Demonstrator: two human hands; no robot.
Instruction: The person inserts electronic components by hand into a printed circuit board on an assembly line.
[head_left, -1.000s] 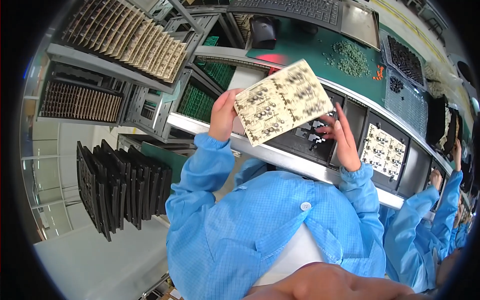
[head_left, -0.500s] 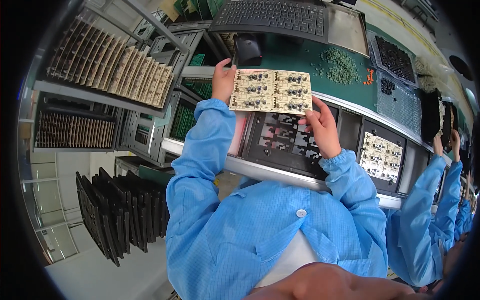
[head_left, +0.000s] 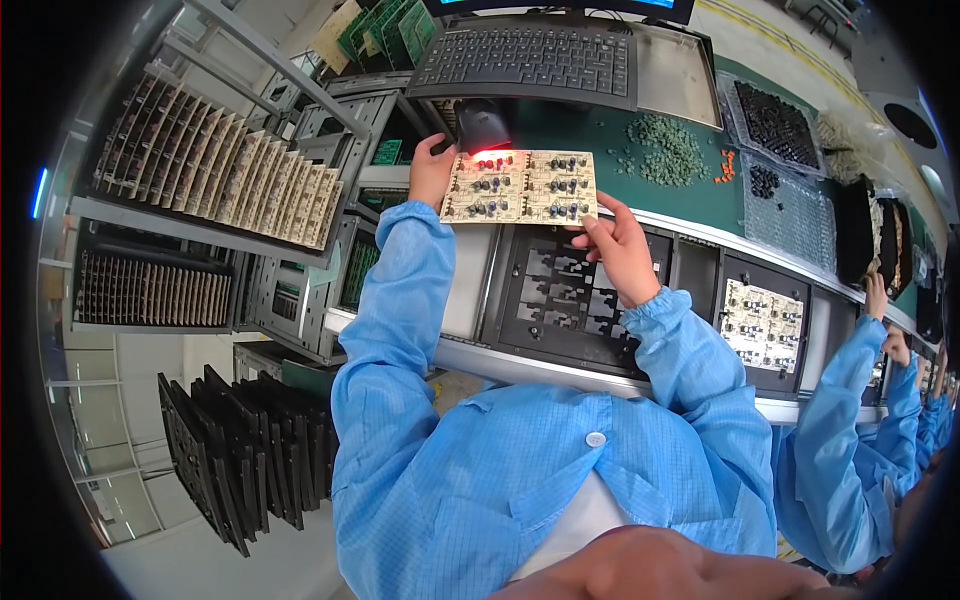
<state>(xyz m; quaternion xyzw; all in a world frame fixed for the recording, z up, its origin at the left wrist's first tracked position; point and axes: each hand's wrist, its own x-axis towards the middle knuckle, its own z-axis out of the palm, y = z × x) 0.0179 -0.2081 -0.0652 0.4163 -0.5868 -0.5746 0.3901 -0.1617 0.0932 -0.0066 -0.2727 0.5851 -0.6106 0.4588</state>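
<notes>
A cream circuit board (head_left: 519,187) fitted with rows of small components is held up between my two hands. My left hand (head_left: 431,173) grips its left edge, and my right hand (head_left: 620,248) pinches its lower right corner. The board's upper left part sits close under a black barcode scanner (head_left: 482,125), whose red light falls on that part. Below the board, a black carrier frame (head_left: 575,290) with cut-out openings lies on the line; the board hides its upper edge.
Racks of upright boards (head_left: 225,165) stand at the left, with stacked black frames (head_left: 245,450) lower down. A keyboard (head_left: 525,62) is behind the scanner. Green parts (head_left: 665,150) and orange parts (head_left: 724,166) lie on the green mat. Rightward, another board (head_left: 762,325) sits in a frame; a co-worker's sleeve (head_left: 835,430) is beyond.
Both hands have shifted the board slightly left relative to the carrier frame, nearer the scanner. Bright red light now shows on the board's upper left. The whole view has moved a little.
</notes>
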